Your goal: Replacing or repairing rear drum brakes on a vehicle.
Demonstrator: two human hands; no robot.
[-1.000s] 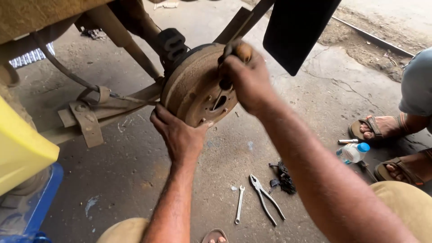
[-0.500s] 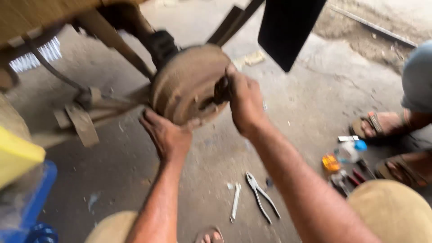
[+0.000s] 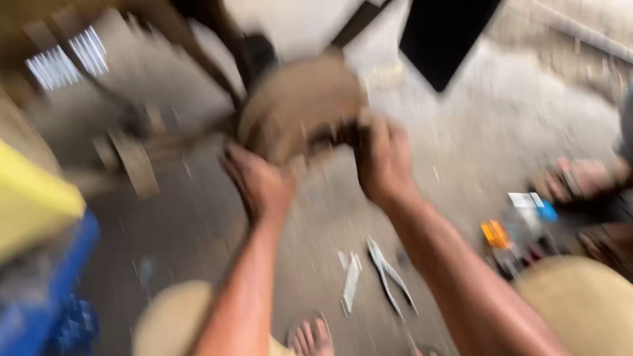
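Whole view motion-blurred; right hand [image 3: 382,161] fingertips hidden behind rusty drum [image 3: 297,99].

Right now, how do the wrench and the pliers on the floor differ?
The wrench is one straight, pale bar; the pliers are longer and fork into two spread handles. The wrench lies left of the pliers, nearer the left hand. Both lie flat on the concrete floor, untouched, blurred.

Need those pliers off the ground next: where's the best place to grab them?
Judging by the blurred view, take the pliers by the two splayed handles at the near end, coming from above; they lie flat on the concrete, beside the wrench.
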